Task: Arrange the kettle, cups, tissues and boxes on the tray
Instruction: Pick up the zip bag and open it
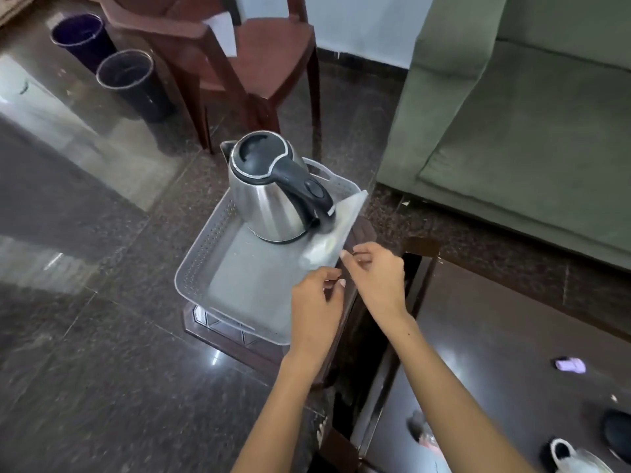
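A steel kettle point(269, 196) with a black lid and handle stands at the far end of a pale plastic tray point(205, 261). The tray rests on a small dark stool. A white tissue sheet point(336, 230) lies tilted against the tray's right rim beside the kettle. My left hand point(316, 302) and my right hand point(374, 274) are both at the sheet's near corner, fingers pinched on its edge. A cup point(566, 455) shows at the bottom right on the dark table, partly cut off. No boxes are visible.
A green sofa point(512, 131) fills the right side. A brown chair point(239, 56) stands behind the tray, with two dark bins point(133, 83) to its left. A purple item point(569, 365) lies on the dark table point(478, 336). Polished stone floor surrounds the stool.
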A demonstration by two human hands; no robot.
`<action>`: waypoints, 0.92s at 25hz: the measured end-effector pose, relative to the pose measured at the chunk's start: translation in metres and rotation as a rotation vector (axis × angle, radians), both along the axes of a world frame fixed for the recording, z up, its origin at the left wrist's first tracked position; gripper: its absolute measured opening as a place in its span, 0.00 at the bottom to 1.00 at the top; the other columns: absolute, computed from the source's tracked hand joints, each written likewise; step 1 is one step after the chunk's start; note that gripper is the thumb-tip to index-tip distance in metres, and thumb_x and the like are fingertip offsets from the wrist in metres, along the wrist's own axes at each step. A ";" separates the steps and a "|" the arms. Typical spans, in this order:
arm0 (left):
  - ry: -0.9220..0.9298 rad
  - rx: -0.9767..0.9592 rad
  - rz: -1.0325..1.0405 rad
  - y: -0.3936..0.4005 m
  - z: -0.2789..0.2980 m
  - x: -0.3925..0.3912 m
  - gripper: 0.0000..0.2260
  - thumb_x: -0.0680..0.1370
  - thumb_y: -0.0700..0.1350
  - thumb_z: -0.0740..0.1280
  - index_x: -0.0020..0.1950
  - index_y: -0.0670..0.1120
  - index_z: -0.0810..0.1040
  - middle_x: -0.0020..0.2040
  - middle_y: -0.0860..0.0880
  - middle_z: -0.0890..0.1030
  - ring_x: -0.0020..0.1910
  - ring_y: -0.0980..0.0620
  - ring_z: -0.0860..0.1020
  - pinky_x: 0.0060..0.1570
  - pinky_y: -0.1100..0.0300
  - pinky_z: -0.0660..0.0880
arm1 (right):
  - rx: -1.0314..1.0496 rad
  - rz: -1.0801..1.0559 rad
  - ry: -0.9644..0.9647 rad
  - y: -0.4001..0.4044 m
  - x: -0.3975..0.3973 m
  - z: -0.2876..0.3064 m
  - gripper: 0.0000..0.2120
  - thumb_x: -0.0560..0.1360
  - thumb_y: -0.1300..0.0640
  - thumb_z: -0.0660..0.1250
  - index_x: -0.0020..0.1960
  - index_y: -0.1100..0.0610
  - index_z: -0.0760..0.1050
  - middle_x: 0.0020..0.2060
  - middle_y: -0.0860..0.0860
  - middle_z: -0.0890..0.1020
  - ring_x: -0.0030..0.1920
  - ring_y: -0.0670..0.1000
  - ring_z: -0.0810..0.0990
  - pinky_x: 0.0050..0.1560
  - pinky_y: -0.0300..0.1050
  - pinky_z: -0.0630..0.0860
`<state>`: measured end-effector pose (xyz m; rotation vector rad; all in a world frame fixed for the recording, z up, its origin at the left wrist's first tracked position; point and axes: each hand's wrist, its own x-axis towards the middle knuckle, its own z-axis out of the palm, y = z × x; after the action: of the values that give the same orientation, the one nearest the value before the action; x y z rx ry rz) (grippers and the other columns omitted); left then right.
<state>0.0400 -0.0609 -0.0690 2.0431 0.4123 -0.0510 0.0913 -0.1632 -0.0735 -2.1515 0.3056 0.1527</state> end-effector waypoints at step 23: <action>-0.270 0.096 -0.455 -0.144 0.010 -0.095 0.10 0.69 0.34 0.72 0.48 0.46 0.82 0.47 0.53 0.80 0.48 0.56 0.76 0.49 0.66 0.73 | 0.520 -0.475 0.114 -0.183 -0.142 0.027 0.03 0.73 0.63 0.69 0.41 0.63 0.79 0.33 0.57 0.83 0.33 0.50 0.82 0.32 0.41 0.79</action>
<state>-0.0551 -0.2047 -0.0595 2.1644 -0.2252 -0.0312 -0.0511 -0.3465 -0.0465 -1.5134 0.7461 0.0703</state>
